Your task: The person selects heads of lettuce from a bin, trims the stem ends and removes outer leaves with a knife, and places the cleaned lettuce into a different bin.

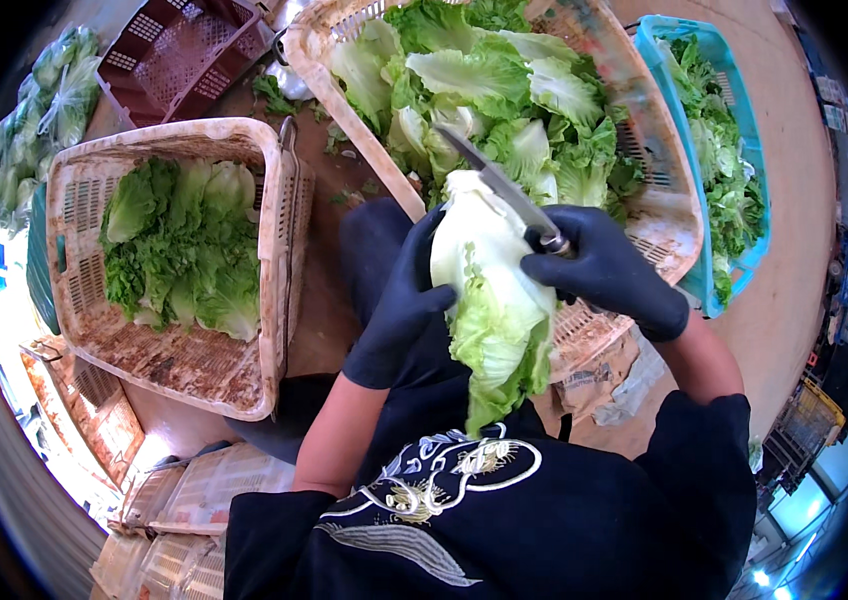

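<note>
A head of lettuce (489, 275) is held in front of my chest, its pale stem end up and its green leaf tips hanging down. My left hand (406, 295), in a black glove, grips its left side with the thumb across the leaves. In my gloved right hand (609, 262) is a knife (509, 192), its blade slanting up and left past the stem end. Fingers of that hand wrap the handle close to the lettuce's right side. Beyond the knife, a large dirty white crate (669, 195) holds many loose lettuce heads (479, 75).
At left stands another white crate (274, 200) with trimmed-looking lettuce (184, 245). A turquoise crate (759, 190) with leaves is at far right. An empty maroon crate (179, 50) and bagged greens (49, 90) lie at upper left. Crumpled paper (599, 380) lies on the floor near my right elbow.
</note>
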A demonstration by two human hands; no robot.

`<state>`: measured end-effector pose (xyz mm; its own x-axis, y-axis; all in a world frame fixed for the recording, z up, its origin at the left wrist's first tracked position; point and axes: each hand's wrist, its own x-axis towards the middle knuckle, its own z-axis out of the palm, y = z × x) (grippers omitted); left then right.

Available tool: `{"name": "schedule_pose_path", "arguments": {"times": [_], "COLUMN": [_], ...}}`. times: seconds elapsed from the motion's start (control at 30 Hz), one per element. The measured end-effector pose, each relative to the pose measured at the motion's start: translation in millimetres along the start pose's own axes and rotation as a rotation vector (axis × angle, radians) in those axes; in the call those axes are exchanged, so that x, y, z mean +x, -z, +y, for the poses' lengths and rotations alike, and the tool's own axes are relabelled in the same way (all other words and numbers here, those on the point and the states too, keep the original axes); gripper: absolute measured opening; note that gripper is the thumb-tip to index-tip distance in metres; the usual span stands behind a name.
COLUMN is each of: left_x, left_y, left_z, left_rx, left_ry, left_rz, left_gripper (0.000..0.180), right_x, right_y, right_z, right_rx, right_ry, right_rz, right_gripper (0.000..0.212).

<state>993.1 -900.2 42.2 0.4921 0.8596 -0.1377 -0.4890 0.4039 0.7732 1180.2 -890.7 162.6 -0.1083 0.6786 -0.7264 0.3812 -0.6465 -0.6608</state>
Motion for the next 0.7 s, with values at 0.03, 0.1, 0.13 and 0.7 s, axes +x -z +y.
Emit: {"name": "schedule_pose_path", "arguments": {"times": [0.03, 0.1, 0.13, 0.7], "left_x": [-2, 3, 2, 16], "left_y": [3, 5, 7, 5], "left_z": [-6, -7, -8, 10], "left_rx": [-0.001, -0.033, -0.032, 0.809], "left_ry": [-0.001, 0.312, 0.313, 0.164], "left_rz": [0.002, 0.063, 0.066, -0.010], "left_gripper": [0.062, 0.071, 0.071, 0.063], "right_x": [5, 7, 7, -34], "right_y": [-3, -8, -10, 68], "right_z": [10, 14, 16, -4], "right_rx": [-0.168, -0.216, -0.264, -0.155], "right_ry": [0.157, 0.187, 0.218, -0.011], "right_rz": [0.022, 0.022, 0.025, -0.066], "right_gripper": [0.029, 0.030, 0.030, 0.024]}}
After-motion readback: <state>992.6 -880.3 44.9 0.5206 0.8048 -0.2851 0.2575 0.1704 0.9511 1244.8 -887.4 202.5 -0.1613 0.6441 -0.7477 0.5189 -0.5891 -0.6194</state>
